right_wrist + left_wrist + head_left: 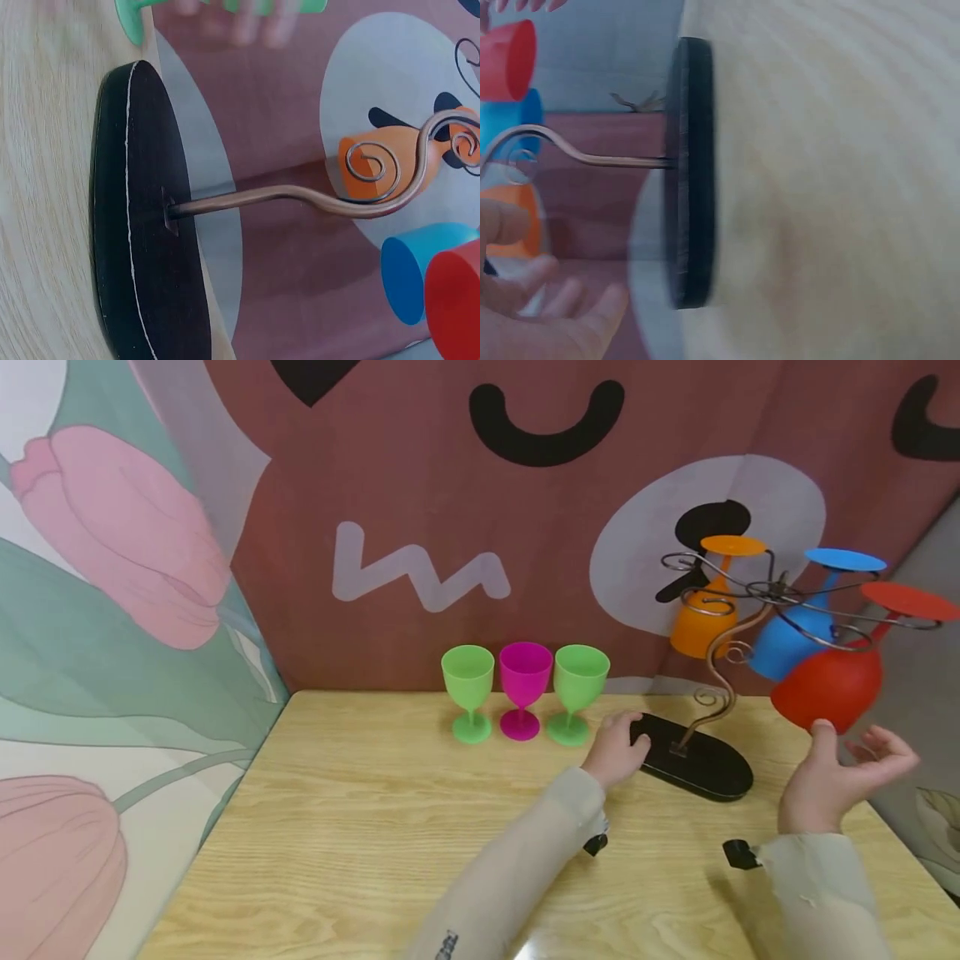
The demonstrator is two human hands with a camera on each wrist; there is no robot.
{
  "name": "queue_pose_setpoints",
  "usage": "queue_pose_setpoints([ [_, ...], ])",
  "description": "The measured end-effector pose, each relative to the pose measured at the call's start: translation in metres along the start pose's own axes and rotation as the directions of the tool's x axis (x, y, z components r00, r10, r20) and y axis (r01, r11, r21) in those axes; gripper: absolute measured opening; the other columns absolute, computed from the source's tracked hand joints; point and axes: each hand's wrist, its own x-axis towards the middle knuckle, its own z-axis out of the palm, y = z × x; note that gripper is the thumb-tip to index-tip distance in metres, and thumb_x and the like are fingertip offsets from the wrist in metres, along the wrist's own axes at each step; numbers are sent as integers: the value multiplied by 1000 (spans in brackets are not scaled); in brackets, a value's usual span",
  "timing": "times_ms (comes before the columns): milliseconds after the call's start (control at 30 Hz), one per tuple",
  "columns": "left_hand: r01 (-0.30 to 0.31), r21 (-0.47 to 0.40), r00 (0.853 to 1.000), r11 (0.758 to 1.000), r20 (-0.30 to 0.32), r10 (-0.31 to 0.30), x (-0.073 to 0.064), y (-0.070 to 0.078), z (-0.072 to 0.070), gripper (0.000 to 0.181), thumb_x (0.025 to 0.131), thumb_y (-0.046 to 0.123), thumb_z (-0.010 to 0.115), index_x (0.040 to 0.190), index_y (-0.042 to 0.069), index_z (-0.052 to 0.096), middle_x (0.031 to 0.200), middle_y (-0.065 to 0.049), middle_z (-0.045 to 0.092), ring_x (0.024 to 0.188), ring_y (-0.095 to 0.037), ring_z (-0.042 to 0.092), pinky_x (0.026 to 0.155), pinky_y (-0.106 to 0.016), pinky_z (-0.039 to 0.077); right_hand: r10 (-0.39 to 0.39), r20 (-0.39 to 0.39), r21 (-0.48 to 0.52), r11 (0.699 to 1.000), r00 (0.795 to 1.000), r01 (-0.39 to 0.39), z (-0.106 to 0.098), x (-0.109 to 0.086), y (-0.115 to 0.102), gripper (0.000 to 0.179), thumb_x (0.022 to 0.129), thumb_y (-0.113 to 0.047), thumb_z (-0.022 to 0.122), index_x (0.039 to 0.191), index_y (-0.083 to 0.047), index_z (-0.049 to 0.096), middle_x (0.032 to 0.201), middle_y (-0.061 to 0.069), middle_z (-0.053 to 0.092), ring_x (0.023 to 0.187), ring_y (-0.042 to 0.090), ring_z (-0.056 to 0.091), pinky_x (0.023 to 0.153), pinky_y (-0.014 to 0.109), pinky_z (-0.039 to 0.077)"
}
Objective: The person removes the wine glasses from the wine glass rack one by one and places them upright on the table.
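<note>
A metal goblet rack with a curled stem stands on a black oval base. Upside down in its wire loops hang an orange goblet, a blue goblet and a red goblet. My right hand is just below the red goblet, thumb tip overlapping its rim in the head view, fingers spread loosely to the right. My left hand is by the left end of the base; in the left wrist view its fingers are relaxed with nothing between them.
Left of the rack, two green goblets stand upright with a magenta goblet between them, near the back edge of the wooden table. A patterned curtain hangs right behind the table.
</note>
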Motion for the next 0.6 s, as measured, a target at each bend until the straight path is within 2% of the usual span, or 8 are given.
queue_pose_setpoints([
  [100,115,-41,993,993,-23,-116,1,-15,8,42,103,21,55,144,11,54,146,-11,48,132,-20,51,108,-29,43,39,52,10,999,998,-39,0,2,3,51,94,-18,70,133,-24,39,135,-9,32,120,4,30,99,22,27],
  [233,206,-108,977,973,-31,-210,3,-34,15,43,103,14,54,145,8,54,147,-13,51,130,-22,52,108,-33,44,86,112,97,991,990,-97,0,4,9,67,91,-15,74,142,-27,33,145,-7,25,128,9,31,105,25,32],
  [333,249,-218,963,943,-49,-266,6,-44,19,43,102,9,54,144,4,54,145,-15,54,131,-24,53,107,-36,46,154,174,248,949,973,-195,1,6,10,78,88,-6,76,145,-32,29,146,-6,24,131,13,37,106,27,42],
  [367,257,-256,958,932,-55,-280,7,-47,20,43,101,8,55,144,2,54,144,-16,56,130,-25,54,106,-37,47,177,199,300,925,964,-232,2,6,11,81,88,-3,76,146,-33,27,146,-7,25,132,15,39,103,30,46],
  [433,260,-295,955,919,-62,-290,8,-51,22,44,100,7,57,143,1,54,143,-17,57,132,-28,54,107,-38,48,228,262,408,854,938,-322,2,7,12,84,89,2,73,146,-37,26,147,-6,28,134,19,43,97,33,53],
  [533,265,-309,955,914,-51,-294,8,-54,24,47,99,8,59,145,2,53,143,-18,57,133,-29,53,107,-37,47,299,335,550,708,894,-443,0,9,15,78,92,5,68,142,-41,30,146,-6,35,134,25,47,93,39,56],
  [600,261,-284,958,922,-39,-283,9,-56,26,50,98,9,60,146,2,51,144,-17,56,133,-29,53,107,-37,47,347,372,627,590,861,-508,-2,11,17,72,93,6,65,137,-43,36,145,-5,41,132,29,50,96,43,55],
])
